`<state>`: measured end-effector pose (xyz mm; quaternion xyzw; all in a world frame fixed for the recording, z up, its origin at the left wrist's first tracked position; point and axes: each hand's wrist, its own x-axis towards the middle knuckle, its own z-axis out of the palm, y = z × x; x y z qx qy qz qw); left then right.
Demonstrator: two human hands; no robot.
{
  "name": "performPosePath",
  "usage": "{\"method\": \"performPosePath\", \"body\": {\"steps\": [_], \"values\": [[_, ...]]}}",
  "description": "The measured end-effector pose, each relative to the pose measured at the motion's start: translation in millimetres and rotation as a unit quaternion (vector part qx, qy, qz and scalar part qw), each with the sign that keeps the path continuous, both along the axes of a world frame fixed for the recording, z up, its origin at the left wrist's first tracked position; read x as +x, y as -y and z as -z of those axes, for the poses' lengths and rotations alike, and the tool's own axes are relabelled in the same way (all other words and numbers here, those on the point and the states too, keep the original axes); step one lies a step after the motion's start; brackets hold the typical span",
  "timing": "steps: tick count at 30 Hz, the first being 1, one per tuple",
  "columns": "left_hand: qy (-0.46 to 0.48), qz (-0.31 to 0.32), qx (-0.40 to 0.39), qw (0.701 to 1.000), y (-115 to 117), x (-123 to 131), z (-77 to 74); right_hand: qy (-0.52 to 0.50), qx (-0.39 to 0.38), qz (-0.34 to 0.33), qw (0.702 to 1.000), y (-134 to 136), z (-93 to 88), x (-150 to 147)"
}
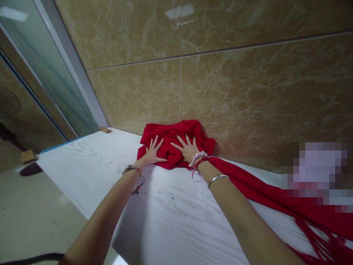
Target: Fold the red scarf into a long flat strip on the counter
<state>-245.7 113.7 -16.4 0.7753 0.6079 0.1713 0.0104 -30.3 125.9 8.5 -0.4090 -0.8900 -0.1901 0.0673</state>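
A red cloth (172,129) lies bunched and loosely folded on a white wood-grain table (165,217), against the tiled wall. My left hand (151,154) rests on its left part with the fingers spread. On the right part of the bundle, my right hand (188,150) lies flat, its fingers also apart. A long red fringed scarf (253,189) stretches from beside my right wrist along the wall side to the lower right. Whether it joins the bundle is hidden behind my right wrist.
Brown marbled tiles (248,92) rise directly behind the table. A glass panel in a pale frame (74,62) stands at the left. A small wooden block (105,130) sits at the table's far left corner. Blurred-out items (320,165) are at the right.
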Motion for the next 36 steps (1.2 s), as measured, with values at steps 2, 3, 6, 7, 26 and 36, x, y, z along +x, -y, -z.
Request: {"method": "performPosePath", "body": {"steps": [2, 3, 6, 7, 26, 36], "values": [[0.000, -0.004, 0.009, 1.000, -4.7, -3.9, -0.4, -0.010, 0.001, 0.009, 1.000, -1.1, 0.5, -6.8], [0.000, -0.004, 0.015, 1.000, -6.5, -5.2, 0.1, -0.016, 0.001, 0.013, 1.000, -1.3, 0.4, -9.3], [-0.002, -0.005, 0.032, 0.999, -9.2, -7.6, 2.9, -0.026, -0.002, 0.027, 0.999, 0.6, -1.2, -12.8], [-0.005, -0.007, 0.034, 0.999, -9.2, -8.1, 3.9, -0.025, -0.005, 0.030, 0.999, 2.2, -2.0, -12.9], [-0.064, -0.113, -0.036, 0.991, 80.4, 20.0, -16.9, 0.038, -0.027, -0.146, 0.988, 101.9, -14.1, 100.3], [-0.099, 0.131, 0.073, 0.984, 116.3, 98.0, -44.0, -0.023, -0.016, 0.064, 0.998, 149.9, 5.1, 237.9]]}}
